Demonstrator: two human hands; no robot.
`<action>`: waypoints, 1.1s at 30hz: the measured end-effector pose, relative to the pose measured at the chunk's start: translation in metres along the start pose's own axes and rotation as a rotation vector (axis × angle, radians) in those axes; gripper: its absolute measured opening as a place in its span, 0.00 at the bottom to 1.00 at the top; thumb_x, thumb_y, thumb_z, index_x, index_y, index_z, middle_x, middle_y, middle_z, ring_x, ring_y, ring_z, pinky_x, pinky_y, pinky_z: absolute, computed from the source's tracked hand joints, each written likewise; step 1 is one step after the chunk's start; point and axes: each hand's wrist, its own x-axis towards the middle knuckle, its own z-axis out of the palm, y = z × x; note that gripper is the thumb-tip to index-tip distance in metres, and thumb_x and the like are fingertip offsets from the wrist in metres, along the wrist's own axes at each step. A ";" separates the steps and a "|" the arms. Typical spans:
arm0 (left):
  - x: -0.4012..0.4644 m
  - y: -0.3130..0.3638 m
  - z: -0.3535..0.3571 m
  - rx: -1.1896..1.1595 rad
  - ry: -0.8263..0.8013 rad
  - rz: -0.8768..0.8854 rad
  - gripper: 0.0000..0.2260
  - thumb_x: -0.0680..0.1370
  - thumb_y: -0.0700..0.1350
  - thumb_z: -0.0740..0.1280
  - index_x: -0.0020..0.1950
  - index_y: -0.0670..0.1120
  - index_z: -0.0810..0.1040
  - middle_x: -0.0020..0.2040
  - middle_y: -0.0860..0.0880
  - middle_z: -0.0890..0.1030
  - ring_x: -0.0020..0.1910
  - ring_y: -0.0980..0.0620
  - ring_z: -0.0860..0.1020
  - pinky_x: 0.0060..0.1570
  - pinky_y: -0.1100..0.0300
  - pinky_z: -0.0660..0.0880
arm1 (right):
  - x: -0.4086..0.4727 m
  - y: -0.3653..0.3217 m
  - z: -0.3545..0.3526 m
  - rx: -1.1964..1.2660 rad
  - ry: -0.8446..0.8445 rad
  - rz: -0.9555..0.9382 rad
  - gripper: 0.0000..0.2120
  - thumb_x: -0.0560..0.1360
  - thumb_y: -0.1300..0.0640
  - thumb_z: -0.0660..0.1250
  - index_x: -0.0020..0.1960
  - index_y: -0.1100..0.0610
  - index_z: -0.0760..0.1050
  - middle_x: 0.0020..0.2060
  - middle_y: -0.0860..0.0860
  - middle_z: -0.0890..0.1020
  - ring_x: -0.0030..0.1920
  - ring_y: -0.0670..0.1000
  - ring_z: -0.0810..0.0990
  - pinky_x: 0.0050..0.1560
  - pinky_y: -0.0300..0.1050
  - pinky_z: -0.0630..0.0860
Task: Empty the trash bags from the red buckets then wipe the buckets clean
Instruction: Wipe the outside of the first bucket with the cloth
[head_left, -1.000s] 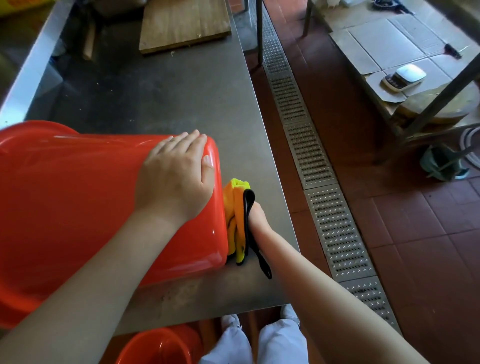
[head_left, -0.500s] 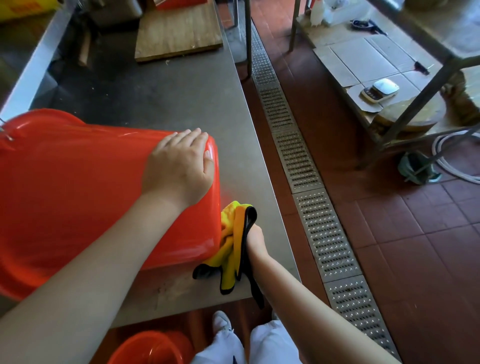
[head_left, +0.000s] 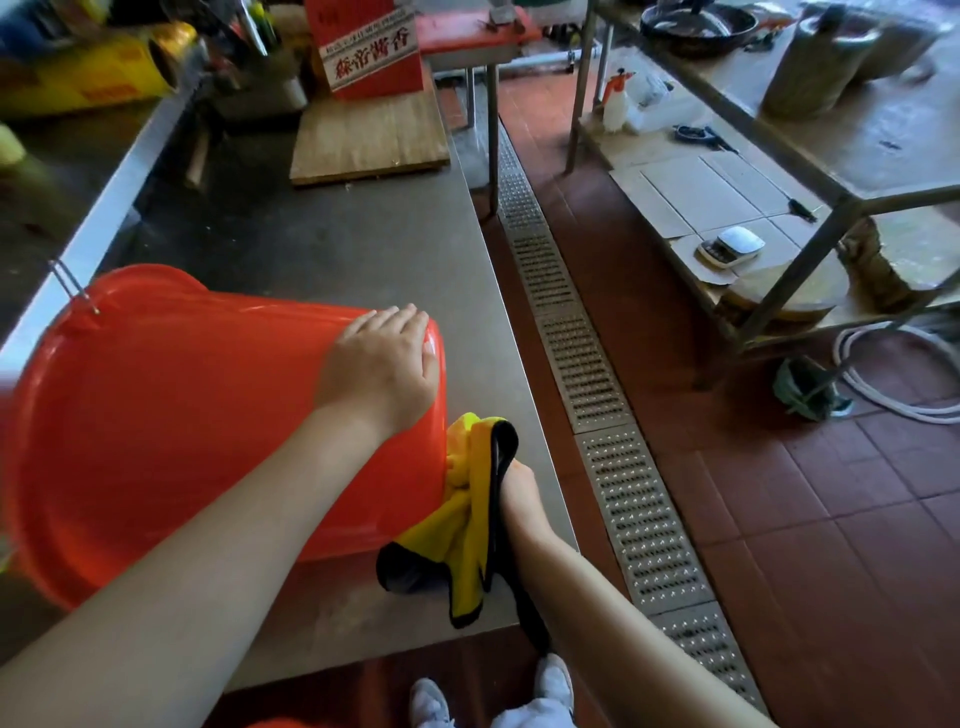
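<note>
A large glossy red plastic bucket lies on its side on the grey stainless-steel bench, near the bench's front edge. Its open mouth faces the left edge and its flat base faces the right edge. A thin metal handle wire sticks up from the rim at the far left.

The left hand lies palm-down on the upper wall of the bucket, right at the base end. Its fingers are held together and flat against the plastic, pressing rather than gripping anything.

The right hand is low beside the bucket's base, close to the front right corner of the bench. It is closed on a yellow microfibre cloth with black trim, bunched between the hand and the bucket's base; the cloth touches the base, and its loose end spreads onto the bench surface, with a black strip hanging past the front edge. The right fingers are hidden behind the cloth, so how far they curl cannot be told.

A bare wooden board sits at the far edge of the bench, with a red printed carton standing on it. A perforated metal floor drain runs along the red tiled floor beside the bench's right edge. White shoes show below the front edge.
</note>
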 end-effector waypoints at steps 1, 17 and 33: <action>0.000 0.000 0.000 -0.001 0.001 -0.001 0.28 0.76 0.50 0.49 0.71 0.41 0.73 0.71 0.42 0.74 0.71 0.45 0.71 0.73 0.51 0.61 | -0.001 -0.003 0.000 0.010 -0.007 -0.010 0.15 0.79 0.59 0.63 0.35 0.58 0.77 0.26 0.52 0.79 0.31 0.53 0.77 0.38 0.45 0.76; -0.012 0.001 -0.001 -0.025 0.018 0.036 0.27 0.74 0.50 0.51 0.63 0.38 0.79 0.63 0.39 0.80 0.62 0.40 0.79 0.65 0.46 0.72 | 0.036 -0.074 0.044 -0.102 0.092 -0.504 0.07 0.71 0.48 0.72 0.40 0.52 0.82 0.29 0.44 0.80 0.33 0.44 0.76 0.41 0.49 0.76; -0.014 0.006 -0.001 0.031 0.052 -0.015 0.28 0.77 0.51 0.48 0.70 0.42 0.75 0.70 0.43 0.75 0.70 0.46 0.73 0.72 0.50 0.64 | 0.107 -0.033 0.059 0.025 0.108 -0.570 0.05 0.73 0.54 0.67 0.45 0.54 0.74 0.40 0.52 0.81 0.38 0.45 0.76 0.45 0.49 0.75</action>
